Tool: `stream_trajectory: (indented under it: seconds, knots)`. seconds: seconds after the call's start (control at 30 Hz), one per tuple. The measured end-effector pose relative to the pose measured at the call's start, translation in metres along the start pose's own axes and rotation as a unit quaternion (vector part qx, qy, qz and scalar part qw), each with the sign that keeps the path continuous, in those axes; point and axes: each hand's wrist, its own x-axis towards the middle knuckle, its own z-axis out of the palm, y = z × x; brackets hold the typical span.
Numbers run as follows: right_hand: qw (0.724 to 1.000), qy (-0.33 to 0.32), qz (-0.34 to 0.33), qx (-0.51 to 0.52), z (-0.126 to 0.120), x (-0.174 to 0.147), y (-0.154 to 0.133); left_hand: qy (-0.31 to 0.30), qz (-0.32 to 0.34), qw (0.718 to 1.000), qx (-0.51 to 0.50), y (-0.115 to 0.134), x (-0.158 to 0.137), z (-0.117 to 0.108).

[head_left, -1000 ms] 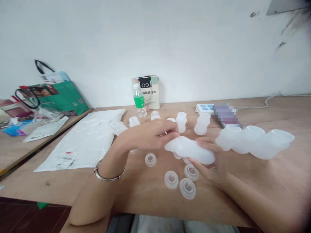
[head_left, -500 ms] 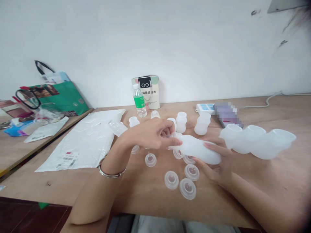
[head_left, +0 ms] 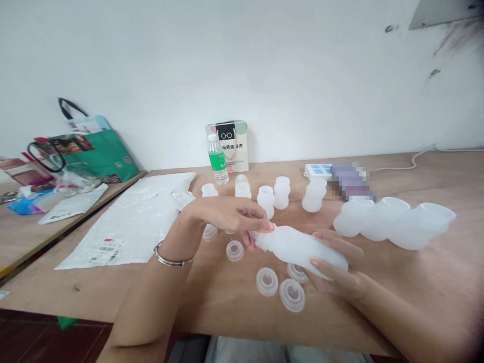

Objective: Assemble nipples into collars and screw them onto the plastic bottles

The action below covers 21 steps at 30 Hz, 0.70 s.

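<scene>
Closest to the table's (head_left: 212,307) front edge, a few clear lids (head_left: 266,281) can be seen lying flat, one partly covered by the right hand (head_left: 342,259). Just above them a white bottle (head_left: 302,249) is being held in the air, tilted nearly on its side. Its fat end is gripped by the right hand, fingers wrapped on both sides. The narrow end is pinched between thumb and fingers of the left hand (head_left: 245,219) — what's tucked under those fingertips can't really be told. A bracelet (head_left: 172,257) is worn on that wrist.

A bit further back, a white mailing bag (head_left: 132,217) is spread out on the left, and three wide-mouthed bottles (head_left: 391,217) are lined up on the right. Small white bottles (head_left: 282,192) are stood in a loose row behind the hands. Farthest off — a water bottle (head_left: 218,161) is parked in front of a paper bag (head_left: 237,146) by the wall (head_left: 287,70).
</scene>
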Motion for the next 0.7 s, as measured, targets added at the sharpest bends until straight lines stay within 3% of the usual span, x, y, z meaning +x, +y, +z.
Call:
stream_trajectory:
  seconds: [0.1,0.37,0.5,0.57,0.63,0.7]
  knots:
    - [0.998,0.022,-0.063,-0.007,0.000,0.011,-0.010,0.024,0.026,0.998,0.052,0.001,-0.002,0.000]
    - [0.996,0.019,-0.004,0.089,0.003,0.027,-0.011,0.118,0.054,0.967,0.218,0.006,-0.006,0.006]
    - [0.979,0.050,0.106,0.169,0.004,0.031,-0.010,0.156,0.069,0.953,0.252,0.006,-0.004,0.010]
    - [0.949,0.045,0.212,0.230,0.003,0.030,-0.009,0.180,0.074,0.947,0.256,0.005,0.000,0.012]
    - [0.901,-0.002,0.316,0.298,0.003,0.030,-0.009,0.204,0.074,0.945,0.246,0.005,0.004,0.012]
    - [0.880,-0.027,0.357,0.311,0.002,0.030,-0.009,0.222,0.076,0.944,0.231,0.005,0.008,0.013]
